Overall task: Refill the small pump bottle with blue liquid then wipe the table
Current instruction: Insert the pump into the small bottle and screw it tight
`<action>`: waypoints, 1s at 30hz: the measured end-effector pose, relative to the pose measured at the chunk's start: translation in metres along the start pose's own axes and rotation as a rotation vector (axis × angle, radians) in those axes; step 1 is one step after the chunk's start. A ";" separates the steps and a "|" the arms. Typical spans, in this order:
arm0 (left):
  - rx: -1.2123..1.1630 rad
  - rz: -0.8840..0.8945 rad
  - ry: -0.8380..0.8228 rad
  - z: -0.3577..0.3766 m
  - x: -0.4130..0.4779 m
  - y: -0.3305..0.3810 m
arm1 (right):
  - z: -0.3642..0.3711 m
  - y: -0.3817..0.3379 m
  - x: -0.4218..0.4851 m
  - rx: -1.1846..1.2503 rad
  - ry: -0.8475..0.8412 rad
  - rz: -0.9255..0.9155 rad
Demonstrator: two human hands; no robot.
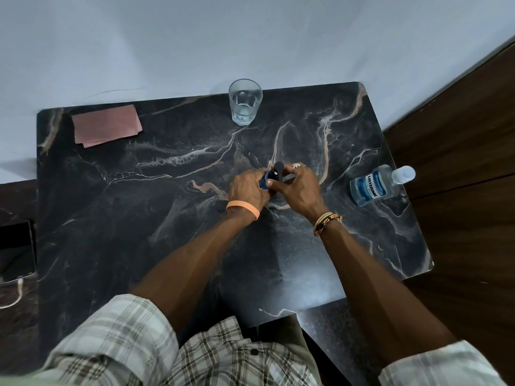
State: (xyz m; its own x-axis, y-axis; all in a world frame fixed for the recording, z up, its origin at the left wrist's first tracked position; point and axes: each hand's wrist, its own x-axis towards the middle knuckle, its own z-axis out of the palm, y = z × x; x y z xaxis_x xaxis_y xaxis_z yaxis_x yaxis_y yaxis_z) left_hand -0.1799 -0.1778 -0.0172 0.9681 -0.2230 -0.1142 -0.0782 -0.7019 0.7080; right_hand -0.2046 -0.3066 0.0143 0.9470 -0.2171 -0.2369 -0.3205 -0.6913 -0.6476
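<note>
The small blue pump bottle (pixel 268 179) stands near the middle of the dark marble table (pixel 167 218), mostly hidden by my hands. My left hand (pixel 246 190) is wrapped around its body. My right hand (pixel 295 188) grips its black pump top (pixel 278 168). A clear bottle of blue liquid (pixel 373 188) with a clear cap stands near the right edge of the table. A folded pink cloth (pixel 107 125) lies at the far left corner.
A drinking glass (pixel 245 105) with a little clear liquid stands at the far edge, by the pale wall. A phone with a cable (pixel 15 252) lies on a surface to the left. Dark wood floor lies to the right.
</note>
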 end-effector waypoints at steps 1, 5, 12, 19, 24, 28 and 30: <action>-0.002 -0.004 0.001 0.000 0.000 0.000 | 0.001 0.000 0.001 -0.008 0.002 0.011; -0.005 -0.030 -0.007 0.000 0.000 0.000 | 0.003 -0.002 0.000 -0.075 0.006 -0.003; -0.037 -0.034 -0.012 0.000 0.000 0.000 | 0.004 -0.004 0.002 -0.075 -0.022 0.039; -0.067 -0.043 -0.020 -0.002 -0.001 0.000 | 0.004 -0.006 0.000 -0.128 0.029 0.018; -0.073 -0.036 -0.014 -0.002 -0.001 -0.001 | 0.004 -0.006 -0.001 -0.133 0.056 0.019; -0.069 -0.025 -0.030 -0.003 -0.001 -0.001 | 0.004 -0.005 -0.001 -0.110 0.052 0.030; -0.069 -0.023 -0.036 -0.003 0.000 -0.001 | 0.002 -0.006 -0.001 -0.087 0.057 0.026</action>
State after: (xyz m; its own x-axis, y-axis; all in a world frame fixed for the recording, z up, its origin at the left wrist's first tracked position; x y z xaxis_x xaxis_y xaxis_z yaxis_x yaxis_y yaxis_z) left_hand -0.1792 -0.1748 -0.0162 0.9602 -0.2320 -0.1553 -0.0377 -0.6590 0.7512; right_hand -0.2033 -0.3014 0.0167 0.9388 -0.2732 -0.2097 -0.3444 -0.7415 -0.5758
